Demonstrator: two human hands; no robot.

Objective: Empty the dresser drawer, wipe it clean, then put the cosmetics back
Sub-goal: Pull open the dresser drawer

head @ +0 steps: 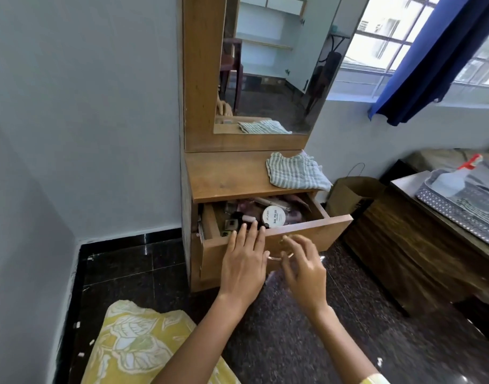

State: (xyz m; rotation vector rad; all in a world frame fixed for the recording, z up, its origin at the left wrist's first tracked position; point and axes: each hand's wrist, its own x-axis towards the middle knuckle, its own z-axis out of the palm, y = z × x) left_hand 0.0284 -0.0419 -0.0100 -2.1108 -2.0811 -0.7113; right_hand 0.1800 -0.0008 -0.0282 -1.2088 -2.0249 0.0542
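1. I am looking down at a wooden dresser (pixel 237 176) set against a pale wall, with a tall mirror (pixel 276 65) above its top shelf.

2. Its drawer (pixel 307 234) is pulled out toward me and full. The cosmetics (pixel 251 214) lie jumbled inside: small bottles, tubes, and a round white jar (pixel 274 216) labelled nail polish, resting on top near the front.

3. My left hand (pixel 244 259) reaches over the drawer's front edge with fingers straight and spread. It holds nothing; the fingertips sit just above the nearest bottles, probably about to pick one.

4. My right hand (pixel 303 268) hovers in front of the drawer face, close to the metal handle (pixel 276 257). Its fingers are loosely curled and it looks empty, though motion blur makes contact with the handle hard to judge.

5. A striped grey-and-white cloth (pixel 296 171) lies crumpled on the dresser top at the right, handy for wiping once the drawer is empty.

6. A spray bottle (pixel 457 176) rests in a patterned tray (pixel 448 209) on a low table to my right, well apart from the dresser.

7. Emptying has barely begun, by my reckoning.
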